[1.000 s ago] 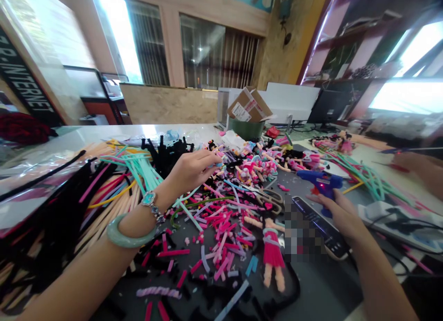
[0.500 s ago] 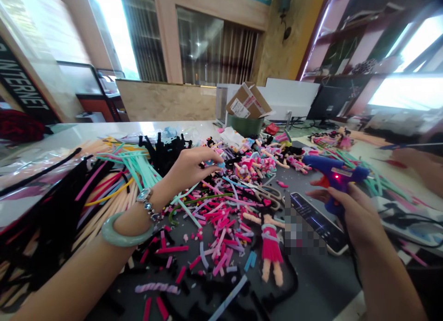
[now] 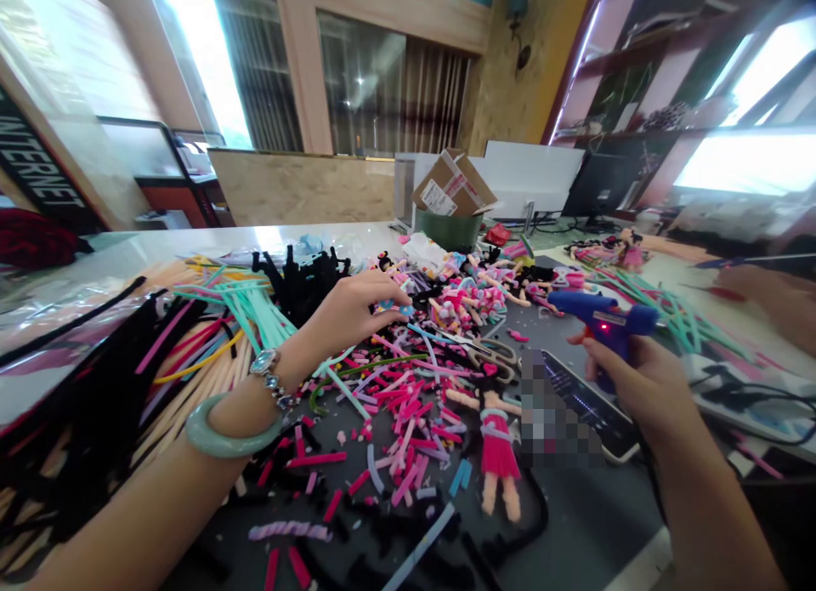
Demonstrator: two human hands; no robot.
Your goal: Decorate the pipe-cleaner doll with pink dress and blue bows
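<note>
Beyond and left of a pink-skirted doll (image 3: 499,449), the left hand (image 3: 349,312) pinches a small blue piece (image 3: 405,311). Beyond and right of the doll, the right hand (image 3: 643,378) grips a blue glue gun (image 3: 621,319), nozzle end toward the piece.

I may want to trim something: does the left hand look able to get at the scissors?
Probably yes: the scissors lie nearby, largely uncovered, though the left hand seems to pinch a small blue piece, which might hinder gripping.
</note>
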